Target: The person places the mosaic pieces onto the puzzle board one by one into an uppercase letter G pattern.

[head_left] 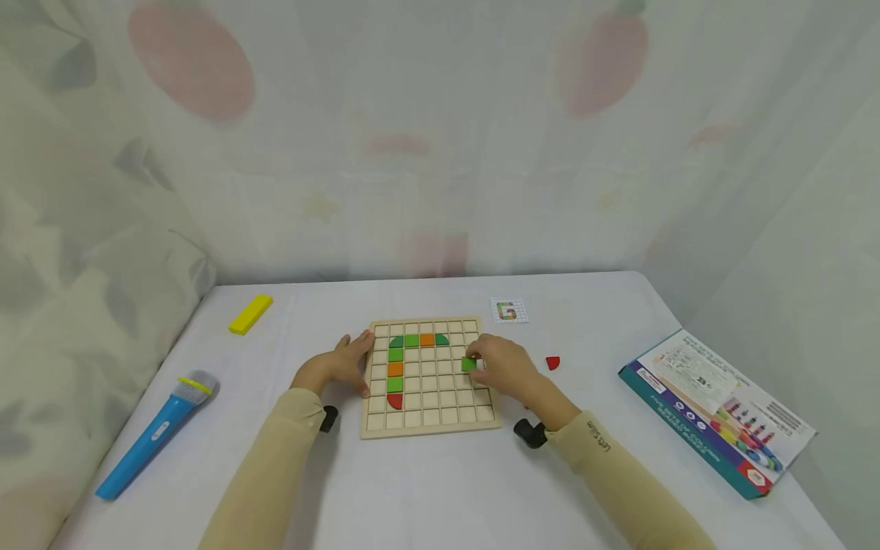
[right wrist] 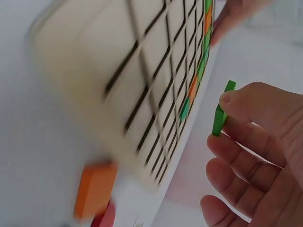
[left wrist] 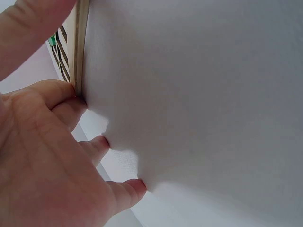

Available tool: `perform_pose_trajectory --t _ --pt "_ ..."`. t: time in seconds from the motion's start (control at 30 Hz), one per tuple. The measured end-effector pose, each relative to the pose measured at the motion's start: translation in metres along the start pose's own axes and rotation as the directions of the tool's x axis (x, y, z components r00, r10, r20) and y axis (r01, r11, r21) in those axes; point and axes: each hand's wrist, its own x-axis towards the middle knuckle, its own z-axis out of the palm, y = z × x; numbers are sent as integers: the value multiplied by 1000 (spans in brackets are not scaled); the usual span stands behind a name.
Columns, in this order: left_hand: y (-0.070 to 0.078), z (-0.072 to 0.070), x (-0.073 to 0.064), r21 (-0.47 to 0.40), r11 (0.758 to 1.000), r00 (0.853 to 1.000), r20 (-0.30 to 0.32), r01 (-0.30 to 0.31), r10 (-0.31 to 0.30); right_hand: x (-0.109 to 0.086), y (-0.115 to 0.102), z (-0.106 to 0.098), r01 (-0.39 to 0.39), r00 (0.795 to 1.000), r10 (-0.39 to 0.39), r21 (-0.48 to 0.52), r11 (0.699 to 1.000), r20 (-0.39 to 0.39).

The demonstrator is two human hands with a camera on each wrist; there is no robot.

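Note:
My right hand [head_left: 507,368] pinches a green square tile [right wrist: 221,113] between thumb and fingers, over the right side of the wooden grid board [head_left: 440,393]. Fingers spread, my left hand [head_left: 337,365] touches the board's left edge. On the board, a top row has a dark green quarter-round tile [head_left: 396,341], a green square, an orange square [head_left: 427,340] and another dark green quarter-round tile [head_left: 442,339]. Down the left run green, orange and green squares, ending in a red quarter-round tile [head_left: 395,401].
A small pattern card [head_left: 509,310] lies behind the board. To the right are a loose red quarter-round tile [head_left: 553,363] and a game box [head_left: 718,412]. An orange tile [right wrist: 96,189] sits near the board's edge. At left lie a blue toy microphone [head_left: 154,435] and a yellow block [head_left: 250,314].

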Motion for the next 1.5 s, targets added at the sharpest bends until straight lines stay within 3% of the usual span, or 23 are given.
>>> perform_pose_trajectory --t 0.2,0.5,0.83,1.5 --pt "1 0 -1 -11 1000 1000 -4 3 -3 12 -39 18 137 990 -135 -54 989 48" --pt "3 -1 -2 -2 1000 1000 -8 -3 3 14 -72 34 192 976 -176 -126 973 131" --pt "3 -2 -3 -2 1000 1000 -3 4 -4 16 -76 49 190 974 -170 -129 973 151" --pt "2 -1 -3 -8 1000 1000 -8 2 -2 15 -79 49 191 973 -164 -160 968 162"
